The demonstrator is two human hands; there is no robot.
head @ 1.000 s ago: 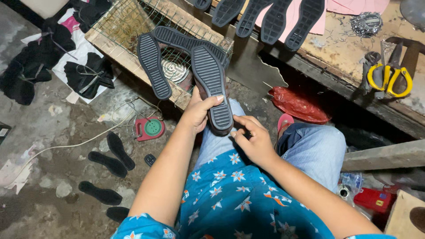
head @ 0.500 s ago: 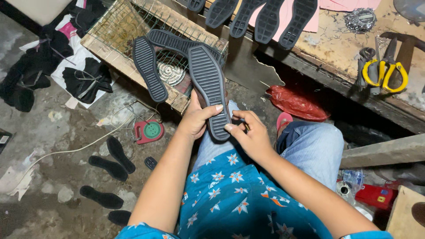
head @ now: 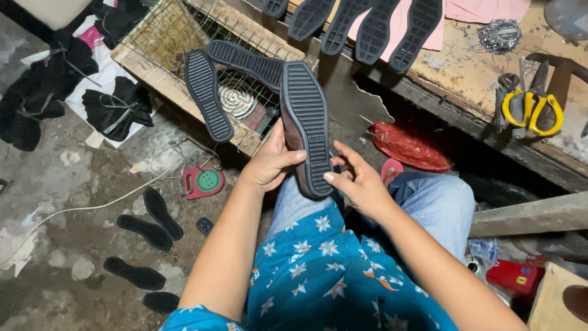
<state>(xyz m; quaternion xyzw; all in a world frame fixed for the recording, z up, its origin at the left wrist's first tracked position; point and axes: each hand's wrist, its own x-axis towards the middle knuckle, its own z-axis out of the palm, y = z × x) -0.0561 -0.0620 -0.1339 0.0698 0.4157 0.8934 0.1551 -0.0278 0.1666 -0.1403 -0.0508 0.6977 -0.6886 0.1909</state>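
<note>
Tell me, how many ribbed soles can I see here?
8: one sole held between left hand and right hand; two on the wire rack; five along the bench edge. More may be hidden.

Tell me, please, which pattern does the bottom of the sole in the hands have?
The dark grey sole has fine ridges running across it, seen best in the head view.
</note>
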